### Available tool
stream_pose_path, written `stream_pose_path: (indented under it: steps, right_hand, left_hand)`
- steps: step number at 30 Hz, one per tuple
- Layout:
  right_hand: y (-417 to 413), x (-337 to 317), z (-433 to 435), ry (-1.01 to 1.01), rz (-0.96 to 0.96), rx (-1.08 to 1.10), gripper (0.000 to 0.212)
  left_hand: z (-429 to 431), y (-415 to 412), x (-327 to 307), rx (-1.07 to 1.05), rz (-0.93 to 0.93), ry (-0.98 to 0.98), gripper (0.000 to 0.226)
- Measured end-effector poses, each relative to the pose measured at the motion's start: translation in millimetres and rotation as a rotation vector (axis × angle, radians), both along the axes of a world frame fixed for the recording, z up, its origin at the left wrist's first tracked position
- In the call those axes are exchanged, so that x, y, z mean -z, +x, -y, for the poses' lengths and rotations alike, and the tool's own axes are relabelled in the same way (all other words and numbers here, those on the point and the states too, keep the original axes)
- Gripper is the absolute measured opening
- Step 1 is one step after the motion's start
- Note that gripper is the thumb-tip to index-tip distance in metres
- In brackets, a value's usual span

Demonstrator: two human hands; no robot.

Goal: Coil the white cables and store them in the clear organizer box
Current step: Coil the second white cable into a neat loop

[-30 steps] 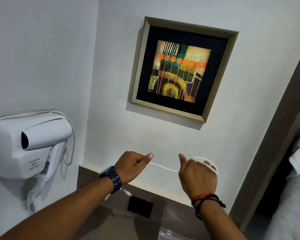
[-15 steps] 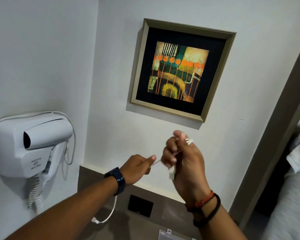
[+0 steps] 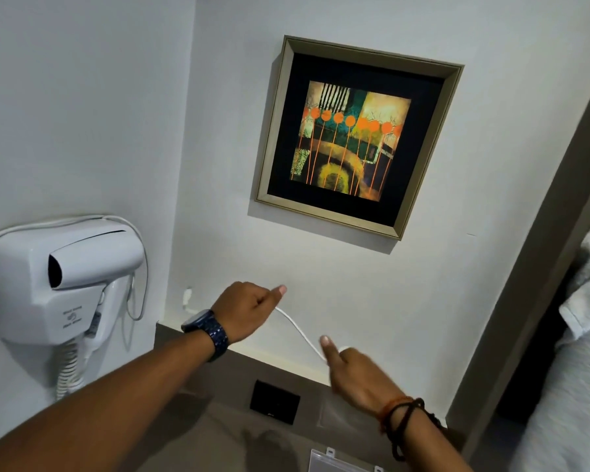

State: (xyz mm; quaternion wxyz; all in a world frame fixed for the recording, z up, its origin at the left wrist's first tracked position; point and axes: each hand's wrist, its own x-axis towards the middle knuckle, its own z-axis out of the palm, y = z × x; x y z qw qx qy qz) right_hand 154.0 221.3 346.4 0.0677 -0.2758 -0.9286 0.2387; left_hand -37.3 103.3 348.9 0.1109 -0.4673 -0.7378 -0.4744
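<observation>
Our left hand pinches the white cable, which runs across to our right hand, closed around the coil. The box sits below our right wrist. Slack between hands could let loops slip off.
</observation>
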Motion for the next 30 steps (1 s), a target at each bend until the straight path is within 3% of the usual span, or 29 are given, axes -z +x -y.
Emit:
stream_pose_path:
  steps: [3,6,9,11,13,15,16,18,19,20,22,25,27,30]
  right_hand:
    - [6,-15,30,-0.68,-0.037,-0.399,0.069]
    - [8,-43,57,-1.174,-0.297,-0.7,0.049]
    - [3,-68,69,-1.115,-0.826,-0.677,0.032]
    - [-2,-79,61,-0.888,-1.174,-0.425,0.029]
    - [-7,-82,43,-0.54,-1.359,-0.078,0.026]
    - [-12,-75,23,-0.195,-1.292,0.148,0.023]
    - [-13,-66,15,-0.008,-1.16,0.184,0.022]
    - [-15,-41,3,0.428,-0.733,0.199,0.027]
    - [-14,-29,0,0.582,-0.517,0.185,0.031]
    - [-12,-21,-1,0.607,-0.357,0.164,0.035]
    - [-7,-11,-3,0.401,-0.208,0.049,0.047]
    - [3,-6,3,-0.156,-0.086,-0.201,0.069]
    - [9,-4,9,-0.53,-0.076,-0.347,0.07]
    - [12,-12,17,-1.054,-0.143,-0.538,0.057]
  left_hand:
    - [1,-4,-1,-0.028,0.095,0.037,0.066]
    - [-5,12,11,0.103,0.217,0.051,0.068]
    - [-12,34,29,0.318,0.381,0.067,0.066]
    - [-12,43,37,0.324,0.321,-0.003,0.062]
    - [-9,47,38,0.287,0.188,-0.049,0.053]
    - [-6,49,34,0.297,0.104,-0.054,0.045]
    - [-5,50,31,0.308,0.051,-0.061,0.043]
    - [-3,51,25,0.311,-0.088,-0.101,0.04]
    - [-2,50,22,0.312,-0.148,-0.126,0.039]
    - [0,49,20,0.311,-0.203,-0.156,0.039]
    - [7,45,15,0.31,-0.287,-0.212,0.035]
    - [19,35,9,0.351,-0.342,-0.228,0.024]
    - [25,31,4,0.361,-0.368,-0.151,0.022]
    - [27,34,2,0.312,-0.362,0.117,0.026]
